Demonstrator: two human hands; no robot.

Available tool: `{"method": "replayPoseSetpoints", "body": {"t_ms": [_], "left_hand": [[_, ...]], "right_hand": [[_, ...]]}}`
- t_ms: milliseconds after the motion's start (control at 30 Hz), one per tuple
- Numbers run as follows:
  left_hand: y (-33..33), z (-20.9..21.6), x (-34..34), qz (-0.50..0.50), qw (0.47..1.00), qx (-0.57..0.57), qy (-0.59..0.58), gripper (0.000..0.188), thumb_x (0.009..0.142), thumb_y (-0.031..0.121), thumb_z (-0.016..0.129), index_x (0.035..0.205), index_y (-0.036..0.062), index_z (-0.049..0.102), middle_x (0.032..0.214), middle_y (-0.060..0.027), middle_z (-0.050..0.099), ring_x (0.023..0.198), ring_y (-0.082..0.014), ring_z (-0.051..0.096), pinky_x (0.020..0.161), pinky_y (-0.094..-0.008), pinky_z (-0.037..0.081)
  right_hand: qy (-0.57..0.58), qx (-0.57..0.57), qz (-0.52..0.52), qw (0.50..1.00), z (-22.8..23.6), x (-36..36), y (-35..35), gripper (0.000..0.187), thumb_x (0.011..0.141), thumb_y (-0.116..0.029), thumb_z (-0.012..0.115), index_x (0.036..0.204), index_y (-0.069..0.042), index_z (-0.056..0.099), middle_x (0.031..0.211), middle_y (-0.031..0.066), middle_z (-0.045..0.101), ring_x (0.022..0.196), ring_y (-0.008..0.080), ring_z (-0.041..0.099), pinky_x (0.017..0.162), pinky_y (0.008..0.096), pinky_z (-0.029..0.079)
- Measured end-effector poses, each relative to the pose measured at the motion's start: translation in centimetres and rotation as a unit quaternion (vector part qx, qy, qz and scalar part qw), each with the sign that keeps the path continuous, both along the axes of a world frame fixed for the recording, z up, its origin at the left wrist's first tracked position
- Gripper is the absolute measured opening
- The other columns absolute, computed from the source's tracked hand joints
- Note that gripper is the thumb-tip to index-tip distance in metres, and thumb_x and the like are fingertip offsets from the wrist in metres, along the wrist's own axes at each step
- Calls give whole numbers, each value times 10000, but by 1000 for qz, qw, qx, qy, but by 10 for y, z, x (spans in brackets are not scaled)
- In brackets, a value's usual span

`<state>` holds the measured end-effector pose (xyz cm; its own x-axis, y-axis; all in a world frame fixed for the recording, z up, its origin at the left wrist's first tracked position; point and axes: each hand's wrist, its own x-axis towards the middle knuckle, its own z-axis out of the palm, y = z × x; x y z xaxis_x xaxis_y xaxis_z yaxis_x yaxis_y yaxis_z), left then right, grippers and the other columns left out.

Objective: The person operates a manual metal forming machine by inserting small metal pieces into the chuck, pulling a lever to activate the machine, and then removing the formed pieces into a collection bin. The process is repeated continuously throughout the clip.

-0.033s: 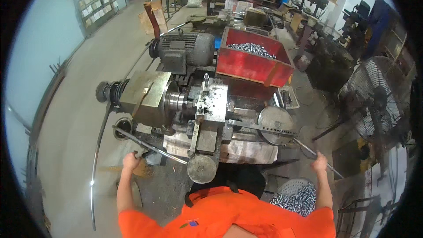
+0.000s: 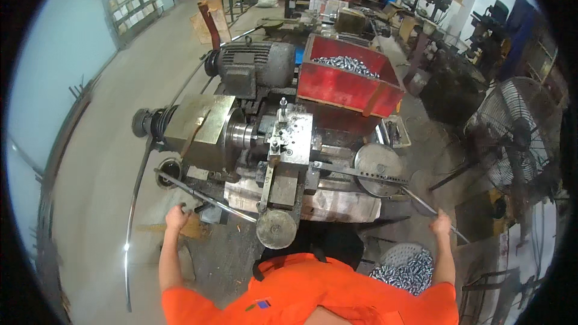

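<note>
In front of me stands a small lathe with a bright metal tool block (image 2: pixel 295 135) and a boxy headstock (image 2: pixel 198 121). My right hand (image 2: pixel 441 222) is closed around a long metal lever (image 2: pixel 416 198), which joins a perforated flat bar by a round disc (image 2: pixel 379 170). At left, my left hand (image 2: pixel 177 217) has its fingers curled beside the lathe's dark lower parts; what they hold, if anything, is too small to tell. A long steel rod (image 2: pixel 208 197) slants just beyond that hand, down to a round metal knob (image 2: pixel 276 230).
Behind the lathe sit an electric motor (image 2: pixel 256 63) and a red bin (image 2: pixel 349 87) of small shiny metal parts. A perforated basin (image 2: pixel 400 255) with more parts is low at right, near my right forearm. A large fan (image 2: pixel 512 135) stands farther right.
</note>
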<state>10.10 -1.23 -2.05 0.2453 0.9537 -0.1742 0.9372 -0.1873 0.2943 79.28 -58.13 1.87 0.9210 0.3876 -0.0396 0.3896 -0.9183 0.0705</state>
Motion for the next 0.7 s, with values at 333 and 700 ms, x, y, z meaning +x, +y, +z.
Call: {"method": "replayPoseSetpoints", "body": {"t_ms": [333, 700], "left_hand": [[-2, 44, 24, 173, 829, -68, -527, 365, 871, 165, 517, 1115, -106, 518, 726, -173, 632, 601, -223, 640, 601, -314, 550], [8, 25, 83, 234, 776, -45, -583, 256, 817, 133, 530, 986, -47, 462, 705, -138, 554, 513, -264, 597, 467, -390, 564]], "right_hand": [[14, -9, -55, 998, -19, -60, -27, 360, 621, -208, 643, 940, -43, 613, 944, 205, 629, 897, 370, 607, 779, 441, 492], [391, 402, -128, 818, -13, -237, 18, 368, 610, -89, 564, 961, 7, 615, 628, -36, 454, 563, 93, 416, 506, 247, 321]]}}
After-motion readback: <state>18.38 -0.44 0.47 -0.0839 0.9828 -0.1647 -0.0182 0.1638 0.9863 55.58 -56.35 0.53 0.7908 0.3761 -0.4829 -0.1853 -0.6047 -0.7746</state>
